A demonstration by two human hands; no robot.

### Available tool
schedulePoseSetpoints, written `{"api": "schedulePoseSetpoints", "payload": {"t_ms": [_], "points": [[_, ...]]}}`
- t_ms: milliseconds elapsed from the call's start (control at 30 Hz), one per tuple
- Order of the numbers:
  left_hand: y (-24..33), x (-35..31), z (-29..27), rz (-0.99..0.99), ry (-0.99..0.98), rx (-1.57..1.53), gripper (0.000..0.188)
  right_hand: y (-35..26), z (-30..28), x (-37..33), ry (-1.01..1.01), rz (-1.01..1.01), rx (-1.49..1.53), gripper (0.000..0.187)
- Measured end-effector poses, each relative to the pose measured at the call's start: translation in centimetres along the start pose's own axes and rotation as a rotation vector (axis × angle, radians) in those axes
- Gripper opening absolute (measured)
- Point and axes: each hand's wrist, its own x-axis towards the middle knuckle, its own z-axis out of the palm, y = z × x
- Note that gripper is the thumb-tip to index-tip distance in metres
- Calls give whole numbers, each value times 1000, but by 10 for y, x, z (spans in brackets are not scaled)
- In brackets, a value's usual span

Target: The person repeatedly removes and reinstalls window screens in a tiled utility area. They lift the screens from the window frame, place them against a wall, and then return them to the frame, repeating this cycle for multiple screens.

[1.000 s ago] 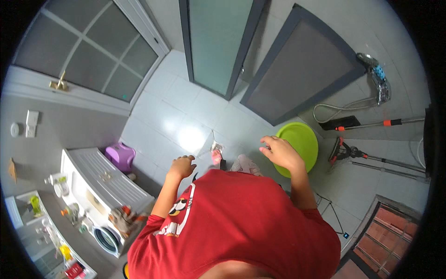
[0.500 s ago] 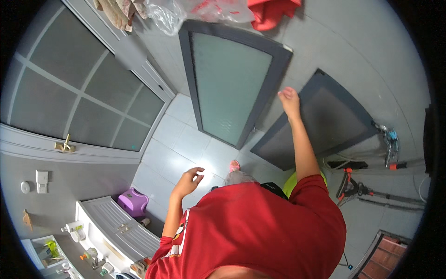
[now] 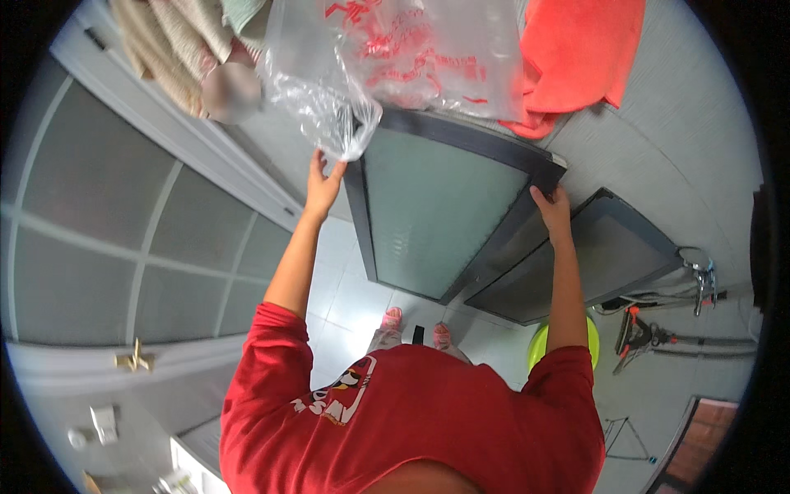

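Note:
A frosted glass panel (image 3: pixel 444 202) with a dark grey frame leans upright in front of me. Beside its left edge is my left hand (image 3: pixel 323 188), its thumb and fingers apart. The thumb comes up to the frame just below the hanging corner of a clear plastic bag (image 3: pixel 337 115); firm contact there is unclear. On the panel's upper right edge, my right hand (image 3: pixel 555 212) has its thumb on the frame and its other fingers at the outer side. A second dark-framed panel (image 3: pixel 597 255) leans to the right, behind my right forearm.
Cloths (image 3: pixel 169 49) and an orange-red towel (image 3: pixel 576 62) hang at the top. At left is a paned door (image 3: pixel 90 214) with a brass handle (image 3: pixel 134 359). A lime-green basin (image 3: pixel 537 350), a chrome tap (image 3: pixel 701 267) and a black-and-red floor tool (image 3: pixel 638 333) are at right.
Both hands have moved forward to the glass panel's sides, the right one now gripping its edge. The view has shifted, with the bag and towel showing larger and lower.

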Motion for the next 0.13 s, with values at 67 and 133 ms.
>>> {"api": "schedulePoseSetpoints", "payload": {"t_ms": [67,133], "points": [[-5,44,1,26,-182,34,66,-1,2,-3,53,19,9,52],[-25,82,6,1,-211,89,66,-4,5,-9,104,32,11,52]]}}
